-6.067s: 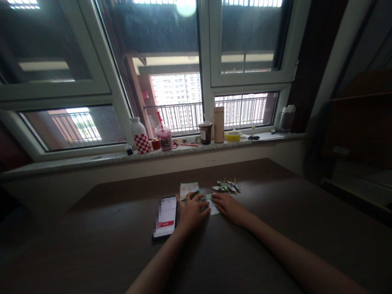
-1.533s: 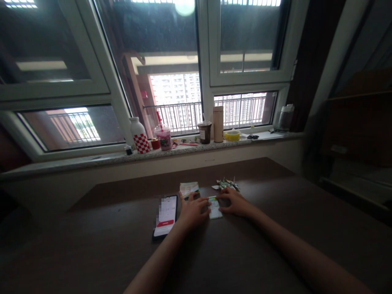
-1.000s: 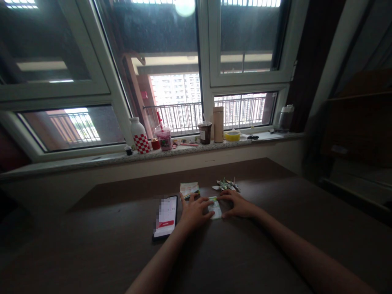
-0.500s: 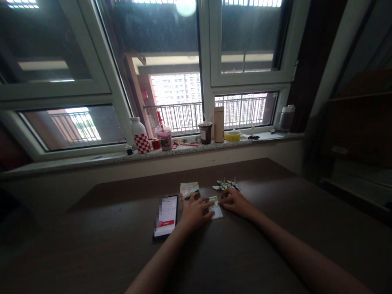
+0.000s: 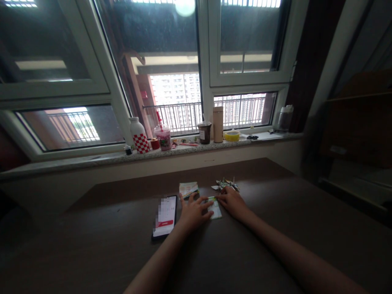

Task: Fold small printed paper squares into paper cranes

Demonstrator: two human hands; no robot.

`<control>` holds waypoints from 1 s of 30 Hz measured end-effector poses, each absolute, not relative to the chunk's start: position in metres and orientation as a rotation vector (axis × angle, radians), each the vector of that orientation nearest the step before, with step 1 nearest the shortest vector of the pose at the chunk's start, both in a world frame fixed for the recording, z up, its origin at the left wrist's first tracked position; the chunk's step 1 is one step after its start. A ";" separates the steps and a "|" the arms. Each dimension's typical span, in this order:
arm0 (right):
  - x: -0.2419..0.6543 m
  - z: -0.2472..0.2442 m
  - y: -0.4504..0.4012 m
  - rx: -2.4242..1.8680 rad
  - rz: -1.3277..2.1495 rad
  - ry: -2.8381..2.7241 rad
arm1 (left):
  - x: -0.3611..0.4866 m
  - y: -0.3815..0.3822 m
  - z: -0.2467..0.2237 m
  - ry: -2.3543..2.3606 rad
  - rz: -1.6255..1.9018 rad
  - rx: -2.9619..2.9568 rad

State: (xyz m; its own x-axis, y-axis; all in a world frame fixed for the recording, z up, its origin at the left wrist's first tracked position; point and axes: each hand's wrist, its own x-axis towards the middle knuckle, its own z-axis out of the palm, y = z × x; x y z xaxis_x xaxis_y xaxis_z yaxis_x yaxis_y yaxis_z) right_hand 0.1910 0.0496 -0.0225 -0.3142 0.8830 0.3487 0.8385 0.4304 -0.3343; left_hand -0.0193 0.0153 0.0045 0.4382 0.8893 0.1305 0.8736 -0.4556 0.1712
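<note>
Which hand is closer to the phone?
Left: the left hand is just right of the phone; the right hand is farther right, at the right edge of the paper between them.

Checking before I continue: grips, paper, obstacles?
Left grip spread over left of paper; right grip at its upper right edge. Paper lies on table. Close by: phone, sheets, folded pieces; none on paper.

Windowsill (image 5: 76,160) | checkered bottle (image 5: 140,136) (red on white, upright) | pink cup (image 5: 163,139) | tan flask (image 5: 218,125) | yellow tape (image 5: 232,136) | dark scissors (image 5: 252,137), probably
</note>
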 end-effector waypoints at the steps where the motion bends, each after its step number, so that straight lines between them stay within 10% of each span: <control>1: 0.190 -0.022 0.049 -1.469 0.105 -2.207 | -0.019 0.015 0.005 1.600 0.300 2.595; 30: 0.203 -0.023 0.053 -1.319 0.412 -2.160 | -0.021 0.015 0.003 1.598 0.330 2.594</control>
